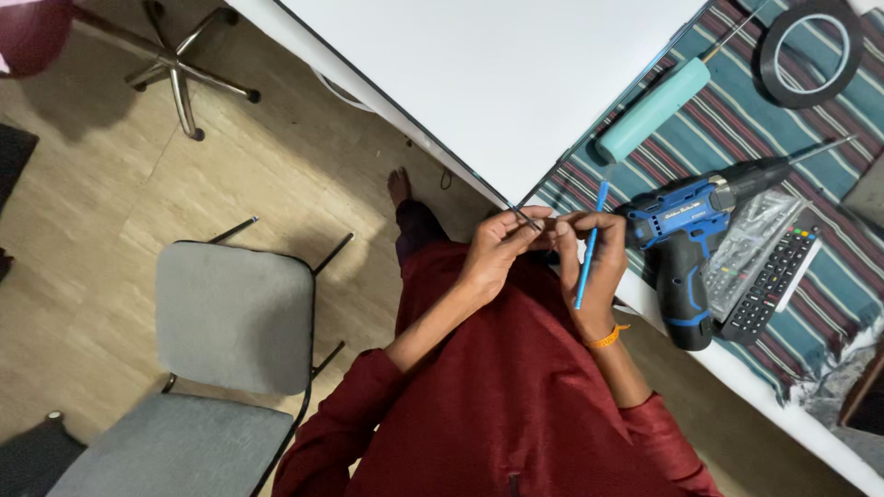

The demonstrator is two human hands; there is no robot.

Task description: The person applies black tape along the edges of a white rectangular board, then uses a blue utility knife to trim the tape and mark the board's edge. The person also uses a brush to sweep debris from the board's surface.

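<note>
Where the white table (497,83) meets a striped cloth (829,267), a thin blue stick-like tool (589,248) is held nearly upright, just at the table's near edge and above a lap clothed in dark red fabric. The tool is slender, straight and smooth, bright blue along its whole visible length; its tips are too small to be made out. It is gripped in the right hand (594,267), whose fingers are curled closed around its middle, and an orange band is worn at that wrist. A short, thin dark metal piece (527,217) is pinched between the fingertips of the left hand (497,253), the remaining fingers being bent inward. The two hands are brought close together, their fingertips nearly touching.

Just beside the right hand, a blue and black cordless drill (691,239) is laid on the cloth, which is woven in teal, red and dark stripes. A black remote control (772,283) is seen next to the drill, partly beside a clear crinkled plastic wrapper (750,230). Further off, a pale green cylindrical handle (654,110) and a black roll of tape (810,51) are set. A grey padded chair (230,313) stands on the pale floor to the left.
</note>
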